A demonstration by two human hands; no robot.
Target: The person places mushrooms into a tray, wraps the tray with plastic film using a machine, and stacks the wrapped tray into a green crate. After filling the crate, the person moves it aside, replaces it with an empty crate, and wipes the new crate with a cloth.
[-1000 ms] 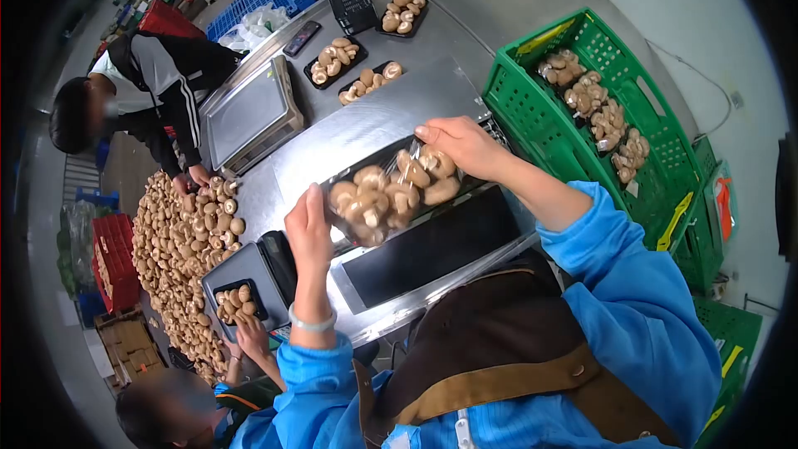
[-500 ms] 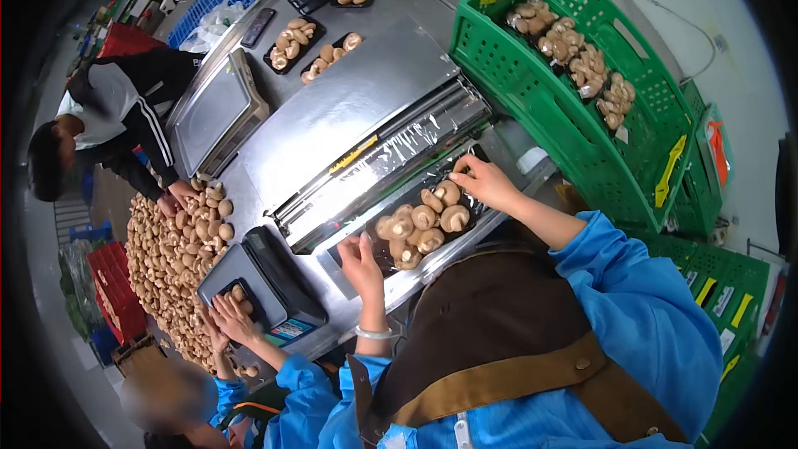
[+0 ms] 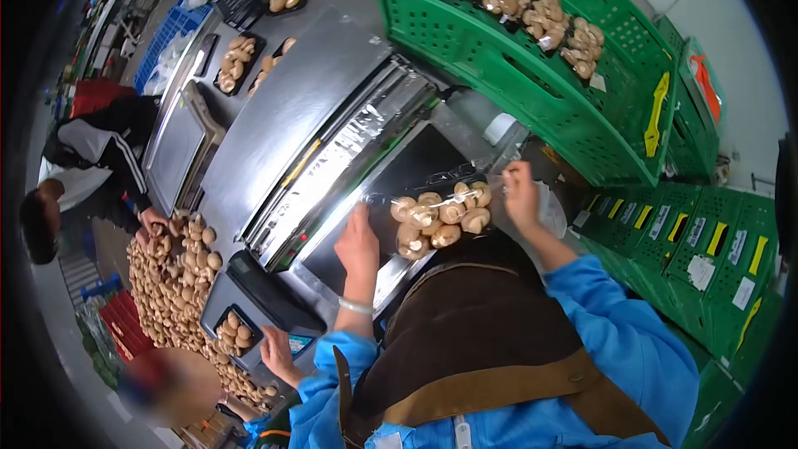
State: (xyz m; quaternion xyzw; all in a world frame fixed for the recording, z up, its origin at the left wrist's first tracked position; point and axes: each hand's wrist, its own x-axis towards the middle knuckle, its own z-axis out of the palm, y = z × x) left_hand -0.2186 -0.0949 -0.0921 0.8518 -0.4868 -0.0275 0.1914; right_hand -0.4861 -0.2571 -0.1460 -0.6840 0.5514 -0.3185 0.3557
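A black tray of mushrooms (image 3: 445, 220) lies in front of my apron, with shiny clear film over the mushrooms. At the tray's left end, my left hand (image 3: 357, 245) is closed, pinching the clear film near its edge. My right hand (image 3: 521, 198) is raised off the tray's right end, its fingertips pinched on a stretched piece of film. Just beyond the tray stands the wrapping machine (image 3: 341, 170), a long metal bed with bright film along it and a dark flat plate (image 3: 428, 154) on the near side.
A green crate (image 3: 515, 83) holds several packed mushroom trays (image 3: 546, 21). On the left are a mushroom heap (image 3: 170, 283) and a scale bearing a mushroom tray (image 3: 234, 333). One co-worker's hand (image 3: 281, 353) is beside the scale; another person's hand (image 3: 151, 220) touches the heap. Stacked green crates (image 3: 657, 237) stand right.
The mushroom tray has come nearer my body, off the dark plate. My right hand has moved right and away from the tray, drawing film out. My view has turned to the right.
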